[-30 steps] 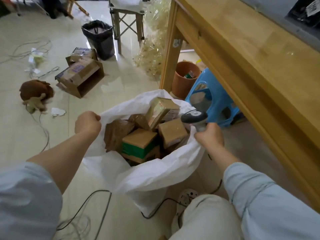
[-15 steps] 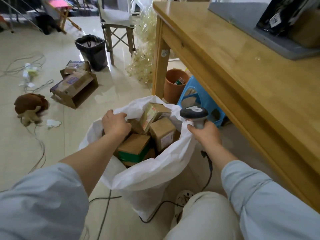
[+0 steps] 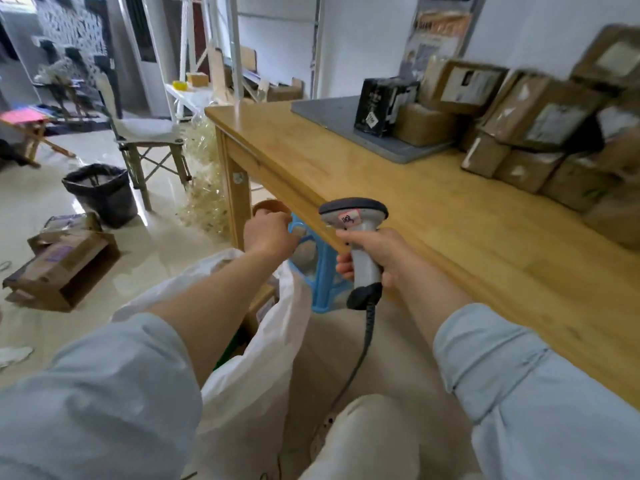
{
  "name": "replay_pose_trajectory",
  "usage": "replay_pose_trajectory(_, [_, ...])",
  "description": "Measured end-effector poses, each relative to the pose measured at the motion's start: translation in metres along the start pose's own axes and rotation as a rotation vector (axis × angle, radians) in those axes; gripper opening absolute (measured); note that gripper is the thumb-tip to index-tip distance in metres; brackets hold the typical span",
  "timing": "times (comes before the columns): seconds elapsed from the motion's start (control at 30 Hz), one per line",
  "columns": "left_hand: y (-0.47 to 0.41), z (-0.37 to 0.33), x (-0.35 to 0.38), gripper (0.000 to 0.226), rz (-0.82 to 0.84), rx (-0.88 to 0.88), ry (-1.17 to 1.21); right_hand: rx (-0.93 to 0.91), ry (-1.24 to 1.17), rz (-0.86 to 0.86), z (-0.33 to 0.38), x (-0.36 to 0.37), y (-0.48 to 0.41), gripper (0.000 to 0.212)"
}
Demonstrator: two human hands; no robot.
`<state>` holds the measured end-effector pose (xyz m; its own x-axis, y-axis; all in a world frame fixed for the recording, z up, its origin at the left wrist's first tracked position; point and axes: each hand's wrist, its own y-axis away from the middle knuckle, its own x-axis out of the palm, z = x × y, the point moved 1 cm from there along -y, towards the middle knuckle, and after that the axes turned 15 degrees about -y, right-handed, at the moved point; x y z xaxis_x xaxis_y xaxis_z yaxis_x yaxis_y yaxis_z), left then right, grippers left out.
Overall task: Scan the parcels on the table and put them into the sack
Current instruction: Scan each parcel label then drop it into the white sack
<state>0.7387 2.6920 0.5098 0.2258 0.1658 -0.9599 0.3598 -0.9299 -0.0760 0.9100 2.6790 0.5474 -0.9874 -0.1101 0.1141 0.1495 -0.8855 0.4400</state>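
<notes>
Table (image 3: 398,216): the wooden top runs along your right side. It carries everything left to scan, all of it towards the far end.
Sack (image 3: 249,386): white, soft and floppy, it stands on the floor under your left forearm with its mouth open. It will probably not hold its own shape, so expect the rim to sag.
Parcel pile (image 3: 540,116): brown taped cartons with white labels are stacked at the far right of the table, well apart from both your hands. They look stiff and light to middling in weight. The tape may be slick, so take one across two opposite faces with the label side up for the scanner. Lift from the top of the heap, or the stack may slide.
Black box (image 3: 384,105): it stands upright on the grey board (image 3: 329,116), touching the brown parcels beside it.
Parcels in the sack (image 3: 259,306): only a brown corner with a label shows past your arm.
Scanner (image 3: 358,220): its head is level with the table edge, and its cable (image 3: 363,341) hangs down to the floor.
Right hand (image 3: 377,251): wrapped firmly round the scanner's handle.
Left hand (image 3: 270,233): it hovers above the sack mouth with its back to the camera and its fingers curled. You cannot tell whether it holds anything.
</notes>
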Motion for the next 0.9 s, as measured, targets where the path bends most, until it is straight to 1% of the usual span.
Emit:
replay_pose_trajectory(0.1, [0.01, -0.059, -0.025, 0.047, -0.002, 0.118, 0.08, -0.097, -0.12, -0.068, 0.027, -0.039, 0.028, 0.014])
replay_pose_trajectory(0.17, [0.019, -0.101, -0.039, 0.05, -0.003, 0.201, 0.126, -0.14, -0.223, -0.124, 0.041, -0.071, 0.043, 0.01])
replay_pose_trajectory(0.27, [0.035, -0.164, -0.051, 0.051, 0.003, 0.331, 0.174, -0.168, -0.318, -0.182, 0.056, -0.121, 0.064, 0.01])
replay_pose_trajectory(0.33, [0.046, -0.204, -0.051, 0.053, 0.048, 0.405, 0.207, -0.173, -0.371, -0.212, 0.065, -0.154, 0.08, 0.007])
replay_pose_trajectory(0.47, [0.065, -0.277, -0.05, 0.054, 0.115, 0.532, 0.188, -0.194, -0.612, -0.211, 0.087, -0.214, 0.115, 0.022])
replay_pose_trajectory(0.57, [0.076, -0.324, -0.055, 0.052, 0.096, 0.613, 0.139, -0.25, -0.746, -0.246, 0.109, -0.257, 0.137, 0.022])
replay_pose_trajectory(0.63, [0.079, -0.353, -0.059, 0.048, 0.09, 0.647, 0.172, -0.305, -0.753, -0.277, 0.127, -0.286, 0.149, 0.025])
replay_pose_trajectory(0.67, [0.079, -0.366, -0.061, 0.042, 0.089, 0.657, 0.2, -0.334, -0.758, -0.295, 0.136, -0.299, 0.154, 0.026])
replay_pose_trajectory(0.73, [0.076, -0.393, -0.063, 0.024, 0.098, 0.696, 0.245, -0.385, -0.792, -0.335, 0.154, -0.326, 0.16, 0.024])
replay_pose_trajectory(0.77, [0.072, -0.408, -0.062, 0.012, 0.1, 0.7, 0.26, -0.405, -0.818, -0.354, 0.162, -0.34, 0.16, 0.022])
replay_pose_trajectory(0.8, [0.068, -0.422, -0.062, 0.005, 0.101, 0.705, 0.28, -0.42, -0.838, -0.365, 0.169, -0.353, 0.159, 0.02])
replay_pose_trajectory(0.87, [0.059, -0.449, -0.058, 0.03, 0.11, 0.7, 0.329, -0.428, -0.838, -0.37, 0.18, -0.375, 0.154, 0.015])
replay_pose_trajectory(0.9, [0.054, -0.462, -0.056, 0.034, 0.124, 0.683, 0.357, -0.424, -0.821, -0.372, 0.184, -0.384, 0.149, 0.013])
